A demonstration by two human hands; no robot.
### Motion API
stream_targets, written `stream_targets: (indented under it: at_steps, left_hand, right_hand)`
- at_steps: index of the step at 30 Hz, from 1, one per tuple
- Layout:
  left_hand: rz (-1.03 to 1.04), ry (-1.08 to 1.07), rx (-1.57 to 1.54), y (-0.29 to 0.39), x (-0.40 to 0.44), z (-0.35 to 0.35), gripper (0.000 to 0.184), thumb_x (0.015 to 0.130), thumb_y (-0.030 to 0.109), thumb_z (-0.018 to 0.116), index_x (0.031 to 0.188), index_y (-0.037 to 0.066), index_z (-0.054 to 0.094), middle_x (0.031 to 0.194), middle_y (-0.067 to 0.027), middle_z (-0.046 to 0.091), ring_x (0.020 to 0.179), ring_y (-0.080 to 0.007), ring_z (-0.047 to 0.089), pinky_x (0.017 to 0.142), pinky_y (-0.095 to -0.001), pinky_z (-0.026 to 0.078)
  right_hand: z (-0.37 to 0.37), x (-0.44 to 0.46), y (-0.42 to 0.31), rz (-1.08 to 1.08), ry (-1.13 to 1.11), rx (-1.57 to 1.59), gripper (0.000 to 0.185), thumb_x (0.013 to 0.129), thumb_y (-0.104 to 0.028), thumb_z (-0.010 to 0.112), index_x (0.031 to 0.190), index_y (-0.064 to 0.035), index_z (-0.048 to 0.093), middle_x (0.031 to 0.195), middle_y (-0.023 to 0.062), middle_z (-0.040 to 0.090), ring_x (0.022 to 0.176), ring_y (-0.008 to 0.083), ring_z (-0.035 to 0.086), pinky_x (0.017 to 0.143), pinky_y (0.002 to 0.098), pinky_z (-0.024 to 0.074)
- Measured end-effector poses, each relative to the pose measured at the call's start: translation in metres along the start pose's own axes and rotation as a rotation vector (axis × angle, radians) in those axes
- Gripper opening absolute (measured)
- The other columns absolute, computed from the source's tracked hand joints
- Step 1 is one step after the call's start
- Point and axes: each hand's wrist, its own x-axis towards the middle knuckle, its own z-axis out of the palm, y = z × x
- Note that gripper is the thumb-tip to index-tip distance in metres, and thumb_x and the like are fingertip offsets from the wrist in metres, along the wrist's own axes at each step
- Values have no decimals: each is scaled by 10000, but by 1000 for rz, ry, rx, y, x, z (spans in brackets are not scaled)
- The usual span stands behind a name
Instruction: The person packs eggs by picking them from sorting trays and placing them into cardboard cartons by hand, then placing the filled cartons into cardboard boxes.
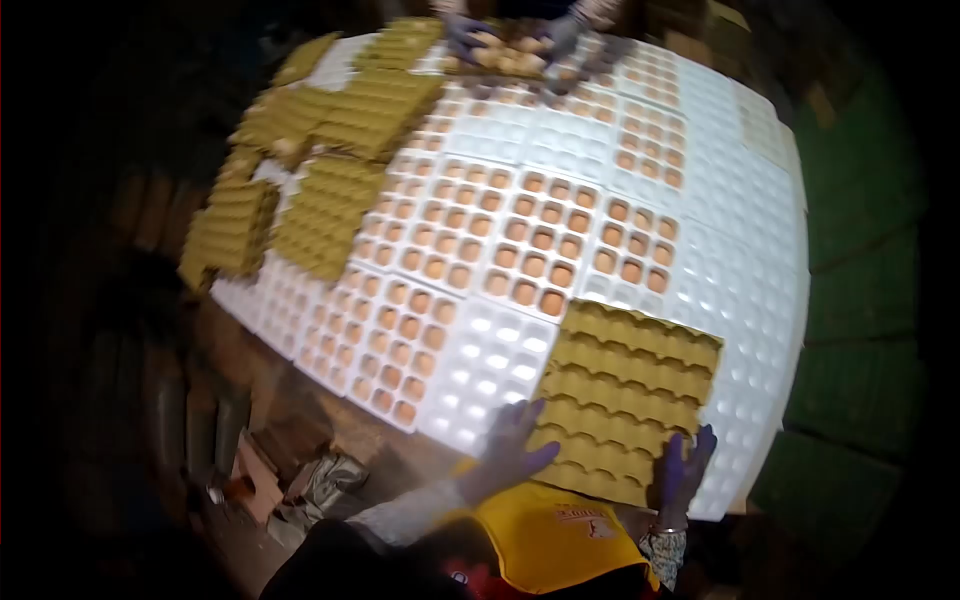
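Note:
A yellowish egg tray point(628, 395) with rows of ridges lies near the front edge, on top of white moulded trays. At its lower left edge is my left hand point(512, 450), gloved, with thumb and fingers spread apart. My right hand point(686, 462), also gloved, rests at the tray's lower right edge with its fingers stretched out. No eggs show on this tray. To its left is an empty white tray point(490, 365). Brown eggs point(540, 240) fill cells of the white trays beyond.
Stacked yellowish trays point(330, 215) stand at the left. Across the table, a co-worker's gloved hands point(466, 38) are at a tray of eggs point(510, 58). White trays with empty cells point(745, 230) run along the right. Crumpled wrapping point(325, 490) lies at the lower left.

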Motion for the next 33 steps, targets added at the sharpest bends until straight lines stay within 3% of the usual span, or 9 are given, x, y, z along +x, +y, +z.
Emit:
stream_targets:
  at_steps: [3, 10, 12, 16, 18, 20, 23, 25, 33]
  left_hand:
    - [-296, 139, -524, 7, -19, 1, 636, 961, 297, 685, 1520, 63, 491, 1278, -245, 625, 1154, -339, 612, 1012, -418, 481]
    - [-398, 818, -667, -136, 20, -171, 576, 1023, 96, 499, 1571, 30, 334, 968, -36, 572, 760, -126, 554, 666, -290, 514]
    - [-223, 1058, -661, -190, 55, -235, 607, 998, 38, 482, 1580, 28, 310, 1290, -128, 574, 1129, -227, 566, 993, -372, 486]
    - [-260, 1297, -375, -305, 143, -301, 608, 1023, 202, 545, 1539, -32, 324, 1274, -143, 566, 1114, -235, 565, 967, -345, 496]
    - [-747, 1153, -825, -233, 182, -308, 656, 1009, 316, 622, 1499, -55, 393, 1281, -182, 604, 1157, -278, 584, 988, -357, 488]
    - [-732, 809, -782, -236, 181, -294, 698, 991, 365, 660, 1483, -69, 419, 1282, -203, 617, 1188, -287, 588, 1006, -361, 481]
    - [-190, 726, 70, -263, 165, -278, 831, 882, 466, 799, 1498, 12, 475, 1299, -216, 616, 1254, -294, 592, 1086, -365, 444]
    - [-355, 574, 1092, -230, 156, -322, 891, 771, 441, 873, 1527, 168, 489, 1354, -209, 596, 1267, -333, 588, 1092, -356, 443]
    - [-202, 387, 768, -315, 169, -376, 621, 774, 392, 840, 1342, 221, 658, 1121, -77, 652, 979, -342, 635, 854, -464, 517]
  right_hand:
    - [-46, 16, -55, 80, -248, 769, 562, 1009, -220, 622, 1485, 37, 471, 1375, 169, 614, 1190, 280, 618, 1029, 379, 491]
    - [-40, 21, -100, -130, -311, 911, 577, 1058, -149, 516, 1568, 59, 345, 1600, 181, 408, 1476, 273, 402, 1226, 389, 305]
    - [-25, 4, -77, 66, -167, 863, 546, 1047, -158, 539, 1525, 67, 405, 1554, 178, 459, 1431, 267, 443, 1193, 379, 337]
    - [1, -21, -79, 243, -159, 847, 542, 1038, -208, 572, 1483, 80, 454, 1471, 161, 533, 1346, 248, 512, 1126, 364, 410]
    - [13, -20, -88, 210, -128, 779, 532, 1038, -201, 573, 1480, 74, 460, 1462, 156, 539, 1332, 245, 523, 1122, 363, 415]
    - [14, -21, -96, 176, -109, 709, 523, 1038, -194, 573, 1478, 68, 466, 1453, 151, 545, 1319, 242, 533, 1118, 362, 421]
    - [4, -26, -96, 192, -103, 676, 488, 1047, -185, 558, 1468, 53, 489, 1438, 142, 559, 1296, 237, 552, 1109, 363, 436]
    - [-4, -39, -73, 232, -68, 605, 465, 1055, -188, 550, 1457, 43, 509, 1423, 140, 573, 1281, 235, 564, 1098, 362, 452]
    - [-10, -47, -100, 329, -47, 572, 444, 1081, -151, 473, 1469, 63, 478, 1416, 162, 569, 1294, 255, 566, 1107, 361, 448]
